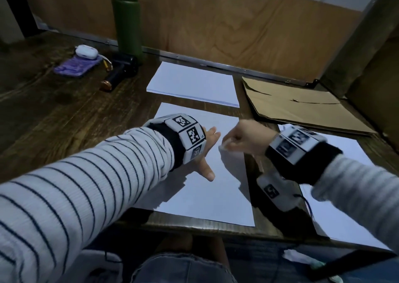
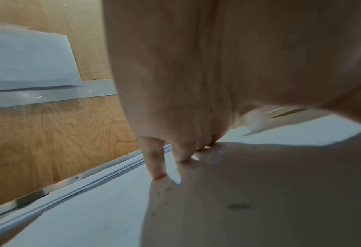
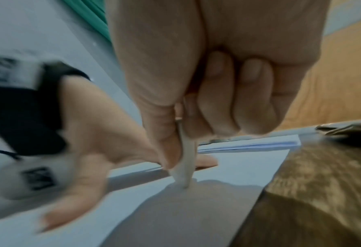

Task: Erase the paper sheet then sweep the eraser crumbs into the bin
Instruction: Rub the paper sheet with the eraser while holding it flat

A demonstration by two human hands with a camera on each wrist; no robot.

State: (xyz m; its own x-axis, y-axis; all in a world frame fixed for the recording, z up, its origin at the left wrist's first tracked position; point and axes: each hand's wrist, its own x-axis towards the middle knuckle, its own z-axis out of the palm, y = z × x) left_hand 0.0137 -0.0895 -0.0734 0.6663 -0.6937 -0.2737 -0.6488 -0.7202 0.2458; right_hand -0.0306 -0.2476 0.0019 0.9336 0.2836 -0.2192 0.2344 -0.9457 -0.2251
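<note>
White paper sheet [image 1: 216, 187] lies at the near edge of the dark wooden bench [image 1: 54, 114]. On it the left hand [image 1: 208, 151] rests flat, fingers spread and straight, gripping nothing. Just right, the right hand [image 1: 244, 139] pinches a pale eraser [image 3: 186, 167] between thumb and curled fingers, its tip touching the sheet. Farther off lie a paper stack [image 1: 194, 84], brown cardboard [image 1: 302, 103] to the right and a green bottle [image 1: 127, 17] to the left.
</note>
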